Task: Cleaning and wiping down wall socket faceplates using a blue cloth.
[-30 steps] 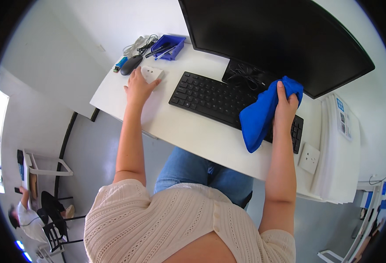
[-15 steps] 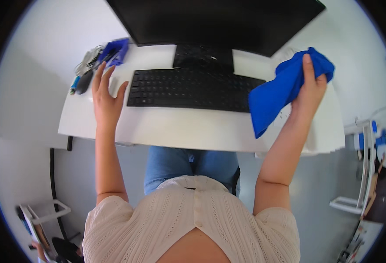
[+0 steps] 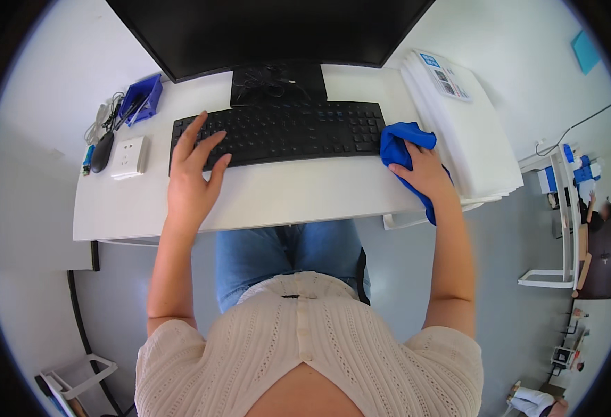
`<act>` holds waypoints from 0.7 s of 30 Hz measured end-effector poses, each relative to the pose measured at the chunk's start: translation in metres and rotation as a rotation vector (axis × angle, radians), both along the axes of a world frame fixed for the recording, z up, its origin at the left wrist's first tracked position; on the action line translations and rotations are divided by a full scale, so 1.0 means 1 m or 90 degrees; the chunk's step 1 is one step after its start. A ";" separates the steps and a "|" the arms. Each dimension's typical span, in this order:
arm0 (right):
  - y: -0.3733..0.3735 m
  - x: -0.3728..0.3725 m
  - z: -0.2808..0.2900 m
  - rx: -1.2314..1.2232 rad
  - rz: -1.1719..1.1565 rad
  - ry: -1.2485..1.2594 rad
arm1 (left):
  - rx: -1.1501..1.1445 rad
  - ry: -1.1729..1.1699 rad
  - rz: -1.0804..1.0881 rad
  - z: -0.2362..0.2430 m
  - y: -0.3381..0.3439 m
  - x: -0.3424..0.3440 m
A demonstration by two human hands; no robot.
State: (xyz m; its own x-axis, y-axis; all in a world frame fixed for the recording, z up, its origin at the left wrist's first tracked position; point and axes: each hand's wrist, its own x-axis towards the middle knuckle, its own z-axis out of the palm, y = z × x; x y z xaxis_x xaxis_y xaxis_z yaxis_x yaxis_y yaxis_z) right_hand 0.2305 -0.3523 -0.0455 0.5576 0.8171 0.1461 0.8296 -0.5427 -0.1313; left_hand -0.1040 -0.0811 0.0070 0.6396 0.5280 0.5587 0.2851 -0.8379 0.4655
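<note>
A black keyboard [image 3: 284,132] lies on the white desk [image 3: 277,198], below a dark monitor [image 3: 270,35]. My left hand [image 3: 194,174] is at the keyboard's left end, with its fingers spread over the keys and nothing in its grasp. Whether the fingertips touch the keys I cannot tell. At the right end of the keyboard, my right hand [image 3: 423,170] holds a bunched blue cloth [image 3: 397,135]. One part of the cloth meets the keyboard's right edge, while another hangs down past my wrist toward the desk's front edge.
Stacked white sheets or packaging [image 3: 465,132] fill the desk's right side. On the left are a blue tray [image 3: 141,97] with pens and tools, a black computer mouse [image 3: 102,153] and a white wall socket [image 3: 130,157]. Other people are visible in the background at far right.
The right hand has brought the blue cloth down and left, from above the white stack to the keyboard's right end. My left hand has moved right over the keys. The view has shifted.
</note>
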 end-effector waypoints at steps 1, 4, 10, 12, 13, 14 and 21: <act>0.005 -0.002 -0.011 0.024 -0.009 -0.053 | 0.006 0.003 0.006 0.001 -0.002 -0.002; 0.005 -0.008 -0.022 0.091 -0.051 -0.019 | -0.008 0.029 -0.012 -0.003 -0.002 -0.002; 0.010 -0.015 -0.015 0.069 -0.077 -0.079 | -0.015 0.034 -0.028 0.000 -0.005 0.008; 0.013 -0.025 -0.009 0.043 -0.105 -0.073 | -0.016 0.038 -0.035 -0.001 -0.008 0.009; 0.014 -0.028 -0.007 0.014 -0.132 -0.069 | -0.019 0.040 -0.042 -0.002 -0.009 0.010; 0.013 -0.024 -0.012 0.015 -0.130 -0.069 | -0.019 0.040 -0.040 -0.002 -0.011 0.011; 0.004 -0.016 -0.013 0.147 -0.157 0.007 | -0.039 0.041 -0.065 -0.002 -0.016 0.010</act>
State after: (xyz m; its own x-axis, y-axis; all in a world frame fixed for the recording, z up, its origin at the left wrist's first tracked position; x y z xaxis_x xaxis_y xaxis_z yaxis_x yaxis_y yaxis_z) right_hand 0.2143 -0.3479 -0.0581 0.7373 0.6034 0.3037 0.6745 -0.6822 -0.2823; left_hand -0.0941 -0.0971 0.0048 0.7257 0.4896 0.4834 0.2303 -0.8349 0.4999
